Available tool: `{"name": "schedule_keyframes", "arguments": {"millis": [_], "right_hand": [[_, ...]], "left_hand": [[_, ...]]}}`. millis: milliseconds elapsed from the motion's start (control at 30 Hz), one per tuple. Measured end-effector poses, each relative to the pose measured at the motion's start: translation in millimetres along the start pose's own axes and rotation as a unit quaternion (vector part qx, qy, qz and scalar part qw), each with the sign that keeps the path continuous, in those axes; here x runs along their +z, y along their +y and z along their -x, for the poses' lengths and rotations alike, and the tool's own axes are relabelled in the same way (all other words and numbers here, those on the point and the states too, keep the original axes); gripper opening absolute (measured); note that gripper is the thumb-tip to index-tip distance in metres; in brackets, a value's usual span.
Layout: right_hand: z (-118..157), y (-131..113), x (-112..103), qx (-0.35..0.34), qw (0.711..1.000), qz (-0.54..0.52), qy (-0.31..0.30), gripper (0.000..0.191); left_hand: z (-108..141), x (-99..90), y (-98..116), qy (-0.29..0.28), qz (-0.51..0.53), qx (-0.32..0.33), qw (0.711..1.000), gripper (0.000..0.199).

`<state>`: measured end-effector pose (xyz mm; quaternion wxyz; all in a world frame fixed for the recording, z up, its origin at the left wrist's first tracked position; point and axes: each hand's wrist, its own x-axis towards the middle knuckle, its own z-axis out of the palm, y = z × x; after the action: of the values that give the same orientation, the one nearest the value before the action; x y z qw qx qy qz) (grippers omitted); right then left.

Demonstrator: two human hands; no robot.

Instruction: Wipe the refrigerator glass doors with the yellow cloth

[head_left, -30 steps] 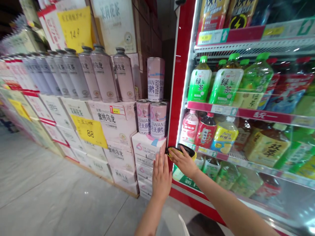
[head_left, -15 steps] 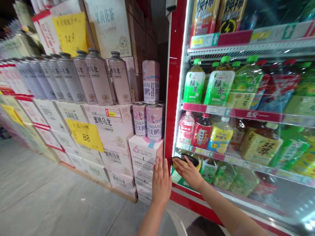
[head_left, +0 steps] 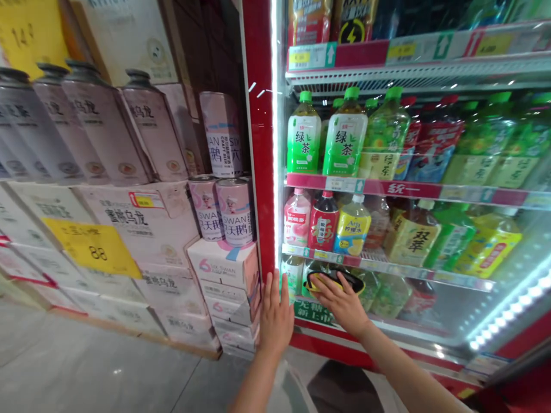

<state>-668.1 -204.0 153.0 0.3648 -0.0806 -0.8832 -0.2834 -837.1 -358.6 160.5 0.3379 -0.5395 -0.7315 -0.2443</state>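
Note:
My left hand [head_left: 276, 315] lies flat with its fingers stretched out, against the lower red frame [head_left: 260, 149] of a drinks cooler. To its right, my right hand [head_left: 342, 301] presses a black-and-yellow cleaning pad [head_left: 356, 282] to the cooler's glass door. The fingers lie over the pad, so its middle is hidden and only the dark rim and yellow edges show. Behind the glass, near the pad, bottles stand on the bottom shelf. A lemon drink bottle [head_left: 352, 225] stands on the shelf above.
Green tea bottles [head_left: 345, 137] fill a higher shelf. Left of the cooler, pink cans [head_left: 235, 212] stand on stacked white cartons [head_left: 221, 269]. Tall metal cans [head_left: 155, 129] line other boxes, with a yellow price sign [head_left: 92, 248] below. Grey floor tiles [head_left: 116, 378] show at the lower left.
My right hand and the pad have slid right along the glass, farther from the red frame. My left hand stays flat near the frame's edge. The view has turned right.

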Motion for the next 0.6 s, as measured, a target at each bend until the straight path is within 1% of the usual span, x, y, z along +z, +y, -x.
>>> {"name": "schedule_keyframes", "arguments": {"millis": [100,167,233,333,367,400,433,500,567,600], "right_hand": [[-3,23,-19,0.1,0.995,0.012,0.011,0.045],[-8,30,-22,0.143,0.989,0.019,0.033,0.049],[-5,29,-17,0.136,0.99,0.024,0.041,0.047],[17,28,-12,0.063,0.998,0.016,0.013,0.043],[25,30,-14,0.041,0.999,0.012,0.002,0.042],[29,33,-18,0.034,0.999,0.011,-0.002,0.041],[30,39,-24,0.045,0.999,0.014,0.0,0.041],[20,50,-39,0.113,0.993,0.03,0.018,0.043],[-2,59,-49,0.188,0.98,0.044,0.041,0.047],[-12,60,-50,0.204,0.976,0.046,0.051,0.048]], "left_hand": [[-6,9.0,16,-0.002,0.007,0.021,1.0,0.087],[-13,15.7,29,-0.005,0.014,0.033,0.999,0.088],[-21,20.8,40,-0.011,0.021,0.049,0.999,0.089],[-29,23.8,52,-0.021,0.028,0.071,0.997,0.09],[-30,23.7,54,-0.022,0.031,0.074,0.997,0.09],[-31,23.2,55,-0.022,0.035,0.076,0.996,0.09],[-33,22.5,56,-0.02,0.039,0.078,0.996,0.089],[-35,21.0,58,-0.013,0.046,0.077,0.996,0.089],[-40,20.2,61,-0.004,0.051,0.064,0.997,0.089],[-42,20.1,62,0.001,0.054,0.055,0.997,0.09]]}}
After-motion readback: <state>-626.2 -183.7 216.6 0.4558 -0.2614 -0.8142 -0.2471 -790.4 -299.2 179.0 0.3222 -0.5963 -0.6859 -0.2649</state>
